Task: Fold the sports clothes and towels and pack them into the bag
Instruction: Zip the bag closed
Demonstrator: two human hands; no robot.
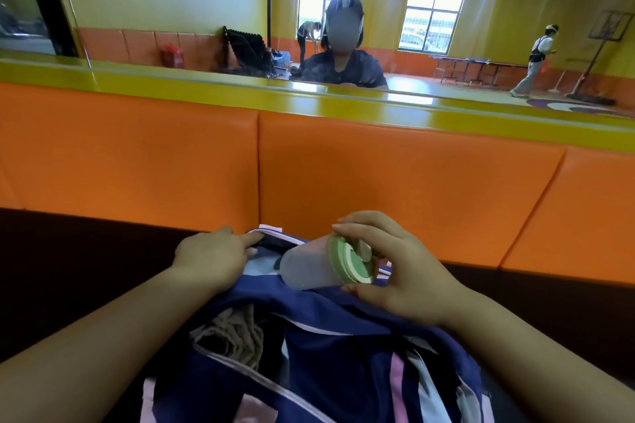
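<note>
The left grip (pixel 213 259) lies released, fingers flat on the pocket rim of the navy bag (pixel 343 350). A brown towel (pixel 228 336) sits inside its open main compartment. The right grip (pixel 395 271) grasps a green-lidded cup (pixel 309 268) at the pocket mouth.

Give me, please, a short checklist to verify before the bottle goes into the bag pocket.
1. Right hand grips the bottle near its lid: ok.
2. Lid fully closed: cannot tell.
3. Left hand holds the pocket mouth open: ok.
4. Bottle base points toward the pocket: ok.
5. Room inside for the whole bottle: cannot tell.
6. Brown cloth sits inside the bag: ok.
</note>
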